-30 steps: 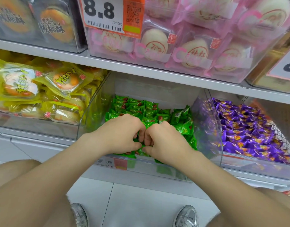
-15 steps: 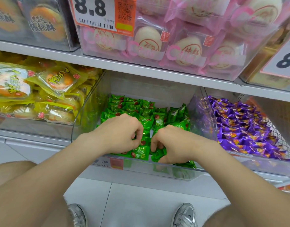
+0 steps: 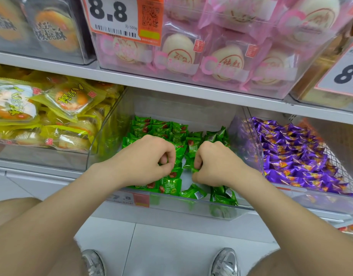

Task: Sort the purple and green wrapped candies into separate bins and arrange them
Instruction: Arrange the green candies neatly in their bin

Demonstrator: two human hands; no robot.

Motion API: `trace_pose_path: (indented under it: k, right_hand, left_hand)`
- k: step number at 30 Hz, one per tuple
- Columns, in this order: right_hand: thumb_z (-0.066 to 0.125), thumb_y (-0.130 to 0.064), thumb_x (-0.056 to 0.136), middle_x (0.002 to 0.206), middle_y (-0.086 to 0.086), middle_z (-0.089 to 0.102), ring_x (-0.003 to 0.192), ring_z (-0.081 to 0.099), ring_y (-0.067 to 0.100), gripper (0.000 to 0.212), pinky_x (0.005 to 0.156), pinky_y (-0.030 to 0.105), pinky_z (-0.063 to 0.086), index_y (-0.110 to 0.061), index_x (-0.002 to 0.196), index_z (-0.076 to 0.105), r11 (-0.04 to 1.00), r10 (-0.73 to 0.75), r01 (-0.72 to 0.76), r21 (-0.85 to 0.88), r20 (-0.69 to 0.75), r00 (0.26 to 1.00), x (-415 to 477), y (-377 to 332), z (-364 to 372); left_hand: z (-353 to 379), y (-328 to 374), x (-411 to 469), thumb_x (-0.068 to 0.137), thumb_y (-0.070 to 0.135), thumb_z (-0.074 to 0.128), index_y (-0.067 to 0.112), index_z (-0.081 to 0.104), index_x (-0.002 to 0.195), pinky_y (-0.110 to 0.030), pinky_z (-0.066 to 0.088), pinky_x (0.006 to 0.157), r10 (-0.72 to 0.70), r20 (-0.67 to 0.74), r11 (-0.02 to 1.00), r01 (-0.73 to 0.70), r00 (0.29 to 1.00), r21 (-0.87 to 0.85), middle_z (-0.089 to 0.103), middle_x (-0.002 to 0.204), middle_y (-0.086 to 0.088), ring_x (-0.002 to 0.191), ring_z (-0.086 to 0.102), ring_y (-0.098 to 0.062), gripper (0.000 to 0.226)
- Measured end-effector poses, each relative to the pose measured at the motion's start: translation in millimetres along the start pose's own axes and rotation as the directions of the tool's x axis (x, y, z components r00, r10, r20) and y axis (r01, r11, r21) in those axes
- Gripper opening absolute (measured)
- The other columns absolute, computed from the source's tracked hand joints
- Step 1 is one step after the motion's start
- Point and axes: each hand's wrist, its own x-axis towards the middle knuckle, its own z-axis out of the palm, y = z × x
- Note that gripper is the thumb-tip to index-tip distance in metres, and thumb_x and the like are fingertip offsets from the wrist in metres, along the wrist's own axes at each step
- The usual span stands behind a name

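Green wrapped candies [image 3: 163, 128] fill the middle clear bin [image 3: 191, 208] on the lower shelf, in rows at the back left and loose at the front. Both hands are inside this bin. My left hand [image 3: 145, 162] is curled, its fingertips pinching green candies near the middle. My right hand [image 3: 217, 166] is curled too, pinching a green candy [image 3: 194, 169] between thumb and fingers. A narrow strip of bare bin floor shows between the hands. Purple wrapped candies [image 3: 295, 154] fill the bin [image 3: 319, 206] to the right.
A bin of yellow-wrapped pastries [image 3: 48, 114] stands to the left. The shelf above carries pink-wrapped cakes [image 3: 221, 62], dark pastry packs [image 3: 50, 26] and an 8.8 price tag [image 3: 115, 16]. My knees and shoes [image 3: 225, 261] show below on the white tiled floor.
My hands, pressed together a second ago, have drawn apart to either side, opening a gap among the green candies. The view has shifted slightly.
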Motion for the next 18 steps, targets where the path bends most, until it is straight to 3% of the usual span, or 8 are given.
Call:
trace_pose_path:
  k: [3, 5, 7, 9, 11, 15, 18]
  right_hand:
    - [0.071, -0.037, 0.072, 0.071, -0.006, 0.067, 0.077, 0.064, 0.017, 0.015, 0.077, 0.034, 0.058, -0.022, 0.073, 0.071, 0.993, -0.013, 0.027, 0.117, -0.117, 0.993, -0.7, 6.4, -12.2]
    - [0.068, -0.029, 0.082, 0.071, -0.007, 0.070, 0.071, 0.064, 0.006, 0.009, 0.076, 0.028, 0.054, -0.027, 0.081, 0.077, 0.976, -0.060, 0.092, 0.198, -0.163, 0.985, -4.9, 6.2, -23.6]
    - [0.068, -0.021, 0.089, 0.077, -0.010, 0.075, 0.066, 0.065, 0.001, 0.016, 0.073, 0.023, 0.054, -0.031, 0.095, 0.079, 0.935, -0.135, 0.181, 0.305, -0.165, 0.977, -10.3, 4.4, -33.5]
    - [0.074, -0.017, 0.093, 0.077, -0.007, 0.078, 0.066, 0.067, 0.003, 0.016, 0.071, 0.024, 0.057, -0.028, 0.105, 0.078, 0.844, -0.190, 0.235, 0.482, -0.142, 0.971, -14.6, 4.6, -37.4]
    - [0.079, -0.020, 0.093, 0.078, -0.006, 0.079, 0.067, 0.066, 0.005, 0.019, 0.071, 0.026, 0.056, -0.025, 0.112, 0.075, 0.793, -0.227, 0.261, 0.550, -0.131, 0.965, -16.5, 4.3, -37.6]
    - [0.085, -0.024, 0.088, 0.086, -0.005, 0.081, 0.080, 0.076, 0.007, 0.023, 0.080, 0.028, 0.062, -0.020, 0.110, 0.079, 0.780, -0.288, 0.261, 0.569, -0.045, 0.957, -15.4, -0.8, -30.2]
    - [0.087, -0.026, 0.086, 0.080, -0.007, 0.079, 0.077, 0.076, 0.008, 0.021, 0.080, 0.032, 0.063, -0.023, 0.105, 0.080, 0.849, -0.294, 0.251, 0.465, 0.021, 0.956, -11.4, -6.2, -21.2]
  left_hand:
    - [-1.1, 0.0, 0.1, 0.095, 0.035, 0.070, 0.036, 0.071, 0.109, -0.025, 0.055, 0.077, 0.015, -0.030, 0.998, -0.017, 0.999, -0.063, 0.067, 0.094, 0.018, 0.087, 0.063, 0.000, 0.014]
    - [-0.6, 2.4, 1.2, 0.096, 0.043, 0.070, 0.037, 0.068, 0.123, -0.021, 0.054, 0.078, 0.008, -0.056, 0.991, -0.015, 0.998, -0.132, 0.067, 0.104, 0.021, 0.091, 0.065, 0.003, 0.028]
    - [-2.7, 6.3, 1.9, 0.094, 0.050, 0.071, 0.036, 0.067, 0.128, -0.019, 0.056, 0.079, -0.033, -0.086, 0.972, 0.012, 0.996, -0.235, 0.069, 0.107, 0.019, 0.092, 0.068, 0.005, 0.037]
    - [-7.3, 8.4, 2.0, 0.090, 0.047, 0.078, 0.033, 0.072, 0.119, -0.020, 0.058, 0.079, -0.082, -0.094, 0.937, 0.045, 0.992, -0.345, 0.074, 0.098, 0.014, 0.088, 0.071, 0.001, 0.033]
    - [-14.5, 7.4, 0.2, 0.087, 0.035, 0.085, 0.027, 0.078, 0.104, -0.020, 0.059, 0.075, -0.104, -0.065, 0.892, 0.065, 0.992, -0.447, 0.078, 0.087, 0.008, 0.081, 0.074, -0.004, 0.021]
    - [-26.0, 0.6, -7.1, 0.085, 0.028, 0.088, 0.020, 0.080, 0.092, -0.031, 0.063, 0.078, -0.131, 0.073, 0.864, 0.150, 0.989, -0.480, 0.080, 0.081, 0.005, 0.078, 0.077, -0.011, 0.014]
    - [-23.8, -2.7, -10.2, 0.086, 0.033, 0.087, 0.024, 0.078, 0.091, -0.035, 0.063, 0.080, -0.129, 0.184, 0.900, 0.193, 0.974, -0.390, 0.080, 0.081, 0.009, 0.079, 0.076, -0.007, 0.013]
